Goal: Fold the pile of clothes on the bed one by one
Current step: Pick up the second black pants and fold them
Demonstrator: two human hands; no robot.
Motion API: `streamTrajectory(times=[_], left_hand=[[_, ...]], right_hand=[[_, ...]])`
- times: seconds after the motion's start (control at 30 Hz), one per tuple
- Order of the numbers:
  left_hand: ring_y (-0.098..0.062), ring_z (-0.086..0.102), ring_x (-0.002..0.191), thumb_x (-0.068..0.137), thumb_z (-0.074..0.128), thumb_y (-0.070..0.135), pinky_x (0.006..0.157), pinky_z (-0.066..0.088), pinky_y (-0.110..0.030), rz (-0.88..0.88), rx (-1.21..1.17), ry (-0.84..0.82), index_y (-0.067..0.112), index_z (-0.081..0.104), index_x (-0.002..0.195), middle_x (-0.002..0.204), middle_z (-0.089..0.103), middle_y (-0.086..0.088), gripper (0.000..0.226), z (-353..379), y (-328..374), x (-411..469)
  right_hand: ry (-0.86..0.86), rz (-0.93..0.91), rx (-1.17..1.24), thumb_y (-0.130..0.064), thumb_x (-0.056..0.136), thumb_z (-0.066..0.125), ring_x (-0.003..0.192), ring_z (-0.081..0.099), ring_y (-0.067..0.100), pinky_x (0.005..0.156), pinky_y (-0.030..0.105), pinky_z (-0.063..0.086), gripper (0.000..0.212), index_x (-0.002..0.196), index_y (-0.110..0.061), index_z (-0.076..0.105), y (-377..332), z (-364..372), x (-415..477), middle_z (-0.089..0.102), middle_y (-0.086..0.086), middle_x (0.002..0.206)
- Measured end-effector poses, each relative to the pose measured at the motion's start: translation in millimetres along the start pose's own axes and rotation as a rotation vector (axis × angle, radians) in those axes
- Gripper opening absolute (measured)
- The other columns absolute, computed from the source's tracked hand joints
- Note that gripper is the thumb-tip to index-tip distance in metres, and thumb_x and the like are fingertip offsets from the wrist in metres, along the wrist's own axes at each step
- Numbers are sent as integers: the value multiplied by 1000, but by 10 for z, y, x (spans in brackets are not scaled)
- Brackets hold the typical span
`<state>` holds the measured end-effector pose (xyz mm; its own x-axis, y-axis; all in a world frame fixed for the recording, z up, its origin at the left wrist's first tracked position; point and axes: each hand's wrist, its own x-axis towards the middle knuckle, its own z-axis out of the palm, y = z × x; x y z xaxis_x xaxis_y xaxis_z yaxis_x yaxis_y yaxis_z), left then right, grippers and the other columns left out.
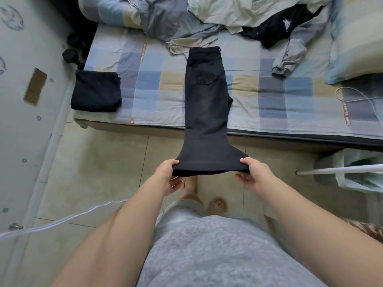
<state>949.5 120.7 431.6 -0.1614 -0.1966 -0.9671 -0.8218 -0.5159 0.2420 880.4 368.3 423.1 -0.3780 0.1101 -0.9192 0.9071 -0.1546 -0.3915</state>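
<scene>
You are holding a pair of long black denim trousers (207,100), doubled lengthwise, by their hem end. Your left hand (167,176) is pinching the hem's left corner, thumb lying on top and fingers curling underneath. Your right hand (255,172) is gripping the right corner the same way. The waistband half is lying flat on the bed with the blue, grey and beige checked sheet (149,83), near its middle, while the leg end is hanging past the bed's near edge, over the tiled floor (99,162). A folded square dark garment (95,91) is resting at the bed's near left corner. A pile of crumpled unfolded clothes (207,19) is sitting along the far edge.
</scene>
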Motion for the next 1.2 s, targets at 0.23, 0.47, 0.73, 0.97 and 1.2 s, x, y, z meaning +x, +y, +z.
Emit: streamTrajectory(times=[0.23, 0.47, 0.73, 0.97, 1.2], left_hand=[[-17, 62, 74, 92, 62, 35, 72, 51, -33, 91, -182, -66, 18, 60, 97, 89, 64, -4, 18, 287, 914, 60], [-15, 61, 83, 95, 59, 37, 73, 47, -31, 92, -243, -166, 15, 60, 89, 80, 62, -1, 23, 675, 2427, 471], [-14, 63, 90, 94, 63, 32, 81, 47, -30, 38, -160, -175, 14, 64, 89, 87, 65, 1, 19, 1239, 4205, 1145], [-13, 63, 95, 93, 62, 33, 85, 44, -31, 68, -50, -124, 16, 65, 93, 95, 68, 3, 18, 1910, 5231, 2273], [-10, 65, 93, 93, 62, 37, 72, 46, -29, 170, -37, 4, 18, 69, 111, 98, 71, 5, 27, 2524, 5683, 3754]], right_hand=[[-42, -75, 50, -15, 96, 61, 71, 64, 19, 65, 36, 55, 8, 90, -13, 56, -949, 514, 94, 61, 10, 89], [-24, -100, 55, -23, 99, 58, 76, 65, 16, 67, 33, 54, 12, 98, -11, 58, -2168, 1272, 615, 61, 9, 90], [67, -49, 116, -23, 95, 62, 83, 68, 18, 67, 34, 54, 11, 97, -12, 63, -3531, 2129, 1511, 64, 7, 89], [78, -25, 135, -27, 99, 57, 90, 67, 20, 65, 35, 52, 14, 102, -14, 59, -4350, 2617, 2761, 66, 7, 94], [52, 11, 99, -34, 99, 56, 88, 67, 20, 62, 35, 51, 25, 112, -13, 61, -4684, 3029, 4379, 68, 6, 98]])
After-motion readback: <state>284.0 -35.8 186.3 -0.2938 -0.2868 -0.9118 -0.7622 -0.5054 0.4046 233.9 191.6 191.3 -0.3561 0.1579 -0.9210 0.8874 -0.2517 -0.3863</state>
